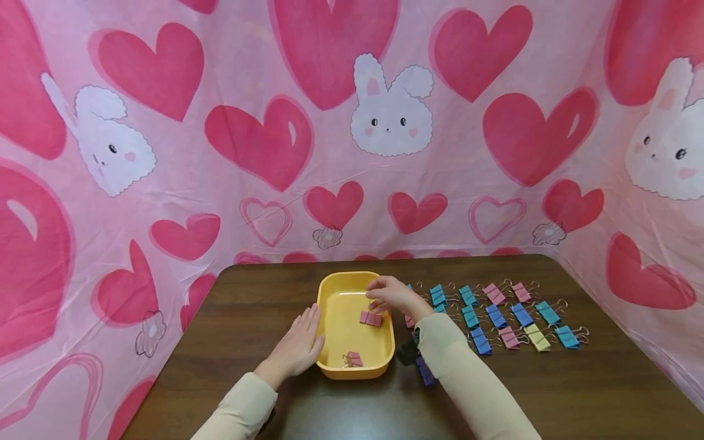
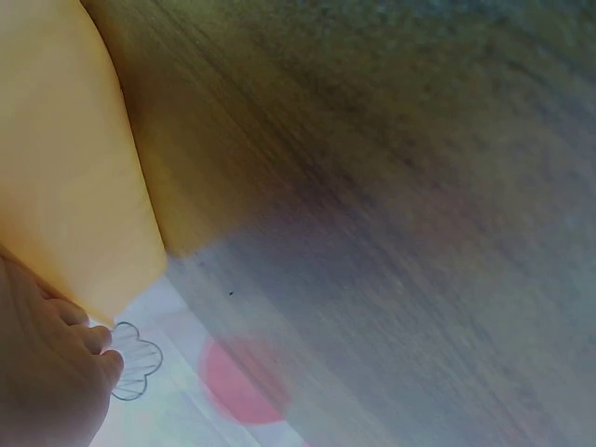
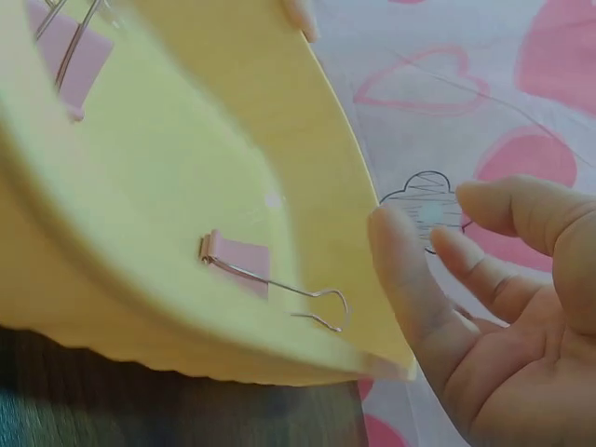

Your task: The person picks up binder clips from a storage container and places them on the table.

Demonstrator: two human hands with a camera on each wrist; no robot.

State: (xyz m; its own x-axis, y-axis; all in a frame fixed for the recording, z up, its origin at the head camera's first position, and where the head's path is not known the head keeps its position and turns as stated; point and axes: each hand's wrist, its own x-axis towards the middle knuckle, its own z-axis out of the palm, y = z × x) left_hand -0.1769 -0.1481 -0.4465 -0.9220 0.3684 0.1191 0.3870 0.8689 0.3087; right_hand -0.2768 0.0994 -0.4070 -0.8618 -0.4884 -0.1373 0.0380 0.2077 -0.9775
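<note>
A yellow tray (image 1: 343, 330) lies between the two hands. My left hand (image 1: 299, 339) rests along its left rim with straight fingers. My right hand (image 1: 397, 294) is over the tray's right side; in the right wrist view its fingers (image 3: 405, 270) are apart and hold nothing. Just below them in the head view is a pink binder clip (image 1: 371, 318), inside the tray with its wire handles toward the hand. Another pink binder clip (image 1: 354, 359) lies near the tray's front end. The left wrist view shows the tray's outer wall (image 2: 74, 149) beside the left fingers.
Several binder clips in teal, blue, pink and yellow (image 1: 536, 338) lie in rows on the brown table (image 1: 264, 293), right of the tray. A dark blue clip (image 1: 426, 371) is partly behind the right sleeve. Pink heart-patterned cloth (image 1: 341, 153) hangs behind the table.
</note>
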